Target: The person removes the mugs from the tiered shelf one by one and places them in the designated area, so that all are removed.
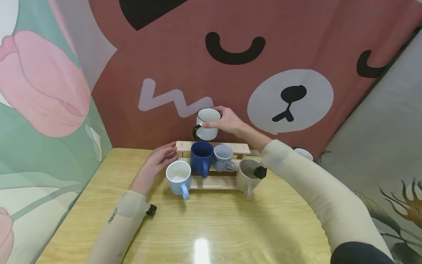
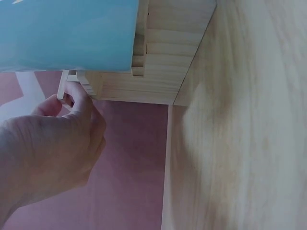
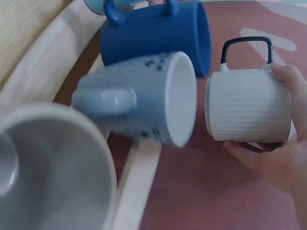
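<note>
The head view looks forward and down from above the tabletop point(image 1: 214, 212). The 2 wrist views, turned sideways, look from close by at the left hand point(image 2: 57, 139) and right hand point(image 3: 283, 158); all 3 share the wooden rack point(image 1: 214, 182).

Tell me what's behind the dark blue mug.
The rack's top board shows on both sides behind the dark blue mug; the mug covers the stretch between.

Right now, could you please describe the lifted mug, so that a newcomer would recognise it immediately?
Find the wooden rack on the table. Above it, the person's right grip holds a white mug. Its black handle sets it apart from the four mugs below, whose handles are blue or pale.
</note>
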`<state>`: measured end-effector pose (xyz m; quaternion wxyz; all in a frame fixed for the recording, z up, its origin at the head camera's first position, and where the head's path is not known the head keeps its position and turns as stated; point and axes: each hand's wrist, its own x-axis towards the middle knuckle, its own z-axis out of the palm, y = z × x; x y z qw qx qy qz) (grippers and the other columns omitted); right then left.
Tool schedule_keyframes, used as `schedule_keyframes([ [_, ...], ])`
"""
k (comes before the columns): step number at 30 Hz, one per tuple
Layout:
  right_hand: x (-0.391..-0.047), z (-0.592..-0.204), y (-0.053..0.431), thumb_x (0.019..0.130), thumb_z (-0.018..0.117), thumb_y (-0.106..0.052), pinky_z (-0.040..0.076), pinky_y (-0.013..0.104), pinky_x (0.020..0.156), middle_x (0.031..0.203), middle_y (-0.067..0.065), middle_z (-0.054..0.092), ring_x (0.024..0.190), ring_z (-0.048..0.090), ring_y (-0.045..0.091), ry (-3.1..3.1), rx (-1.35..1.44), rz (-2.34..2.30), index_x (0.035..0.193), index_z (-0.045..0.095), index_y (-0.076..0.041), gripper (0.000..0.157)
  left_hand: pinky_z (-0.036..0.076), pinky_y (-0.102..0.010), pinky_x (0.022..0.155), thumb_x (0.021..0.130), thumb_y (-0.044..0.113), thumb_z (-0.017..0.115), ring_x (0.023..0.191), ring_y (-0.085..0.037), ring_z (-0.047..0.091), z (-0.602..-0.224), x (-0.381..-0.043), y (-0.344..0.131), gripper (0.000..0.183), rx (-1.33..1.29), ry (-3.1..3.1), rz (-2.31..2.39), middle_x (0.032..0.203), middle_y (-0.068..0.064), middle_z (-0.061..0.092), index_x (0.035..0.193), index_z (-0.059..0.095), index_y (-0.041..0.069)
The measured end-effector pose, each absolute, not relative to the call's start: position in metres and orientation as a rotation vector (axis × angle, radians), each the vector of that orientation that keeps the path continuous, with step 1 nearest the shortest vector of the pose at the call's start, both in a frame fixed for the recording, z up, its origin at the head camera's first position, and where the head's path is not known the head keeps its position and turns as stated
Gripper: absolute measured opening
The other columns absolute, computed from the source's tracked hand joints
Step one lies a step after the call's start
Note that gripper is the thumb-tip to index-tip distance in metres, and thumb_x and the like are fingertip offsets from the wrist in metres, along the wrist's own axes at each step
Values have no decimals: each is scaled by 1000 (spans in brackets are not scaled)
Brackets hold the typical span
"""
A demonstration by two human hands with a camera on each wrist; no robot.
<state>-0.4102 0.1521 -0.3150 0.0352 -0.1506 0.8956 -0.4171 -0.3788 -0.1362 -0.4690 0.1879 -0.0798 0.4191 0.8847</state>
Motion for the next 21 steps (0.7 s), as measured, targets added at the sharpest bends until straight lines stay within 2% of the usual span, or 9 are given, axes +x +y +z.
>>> schedule_keyframes([
  [7,-399,-292,193,68,93,-53,54,41,91,124,7,60,107,59,24,2760,-401,-1277,147,45,-6,104,51,-35,102,103,-6,54,97,-20,63,-469,-377,-135,55,-190,1178,2471,115,-10,56,154,36,0],
  [14,-389,-285,232,70,93,-50,51,41,94,125,9,60,111,58,25,2790,-311,-1253,150,40,-4,106,53,-35,100,101,-7,56,93,-21,65,-465,-382,-139,47,-196,1146,2481,111,-11,60,147,45,1],
  [21,-379,-293,266,74,92,-47,50,46,94,125,11,60,112,57,28,2811,-280,-1276,144,48,-6,93,55,-34,97,101,-7,57,97,-22,66,-466,-379,-148,43,-170,1128,2479,116,-9,59,143,51,2],
])
